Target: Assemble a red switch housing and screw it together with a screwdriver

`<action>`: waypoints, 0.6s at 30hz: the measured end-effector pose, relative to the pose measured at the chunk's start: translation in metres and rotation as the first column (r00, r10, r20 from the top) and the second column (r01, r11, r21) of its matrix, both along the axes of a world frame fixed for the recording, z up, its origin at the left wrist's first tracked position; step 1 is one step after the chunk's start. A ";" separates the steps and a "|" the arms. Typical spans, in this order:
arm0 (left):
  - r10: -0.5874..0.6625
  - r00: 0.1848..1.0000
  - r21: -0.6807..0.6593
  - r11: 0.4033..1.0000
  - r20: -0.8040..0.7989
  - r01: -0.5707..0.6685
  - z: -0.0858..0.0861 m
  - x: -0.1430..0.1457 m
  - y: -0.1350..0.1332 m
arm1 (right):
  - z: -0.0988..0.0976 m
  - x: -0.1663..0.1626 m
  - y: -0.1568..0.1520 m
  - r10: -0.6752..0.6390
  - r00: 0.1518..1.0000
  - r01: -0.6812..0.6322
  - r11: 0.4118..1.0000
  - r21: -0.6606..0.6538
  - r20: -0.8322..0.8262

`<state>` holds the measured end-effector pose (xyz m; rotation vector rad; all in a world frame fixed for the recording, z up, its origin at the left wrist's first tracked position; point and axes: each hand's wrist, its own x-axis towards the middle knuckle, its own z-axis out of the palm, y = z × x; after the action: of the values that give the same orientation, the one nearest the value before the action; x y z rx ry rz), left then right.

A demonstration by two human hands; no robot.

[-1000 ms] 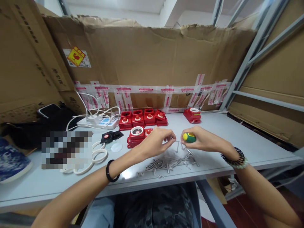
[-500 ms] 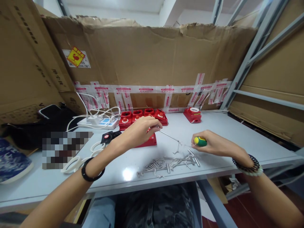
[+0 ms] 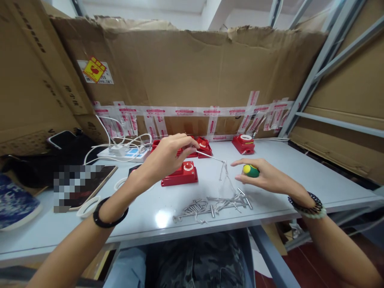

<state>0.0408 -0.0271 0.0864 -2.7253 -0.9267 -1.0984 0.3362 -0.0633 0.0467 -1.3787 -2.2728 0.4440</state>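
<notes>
My left hand pinches a thin metal rod above the table. White string hangs from the rod's far end, trailing toward a pile of metal rods and string near the front edge. My right hand keeps a screwdriver with a green and yellow handle in its palm; the shaft is hidden. Its thumb and forefinger are spread apart, near the string. Behind my left hand, a red box with a round button lies partly covered.
More red boxes stand at the back, and a single one is farther right. A power strip with white cables, a phone and a white ring are on the left. A cardboard wall closes off the table's back.
My left hand has moved up and slightly left, lifting the rod and string. The right thumb and forefinger have opened apart, while the screwdriver stays in that palm.
</notes>
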 end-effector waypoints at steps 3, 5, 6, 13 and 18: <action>0.027 0.998 0.052 0.998 0.060 -0.030 0.009 0.000 -0.006 | -0.004 -0.013 0.003 0.025 0.999 -0.027 0.999 -0.043 -0.045; 0.038 0.994 0.072 0.996 0.102 -0.045 0.013 0.000 -0.009 | -0.008 -0.018 0.006 0.025 0.996 -0.031 0.997 -0.070 -0.088; 0.039 0.993 0.079 0.996 0.115 -0.048 0.013 0.001 -0.009 | -0.010 -0.020 0.007 0.012 0.991 -0.023 0.996 -0.084 -0.131; -0.012 0.995 0.082 0.997 0.101 0.004 0.006 0.006 -0.005 | -0.011 -0.030 0.009 -0.038 0.921 -0.011 0.992 -0.124 -0.389; 0.011 0.996 0.068 0.998 0.093 -0.017 0.006 -0.001 -0.004 | -0.009 -0.027 0.008 -0.033 0.926 -0.008 0.994 -0.107 -0.376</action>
<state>0.0399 -0.0314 0.0922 -2.6293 -0.9000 -1.2396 0.3097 -0.0557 0.0373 -1.2308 -1.9471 0.7660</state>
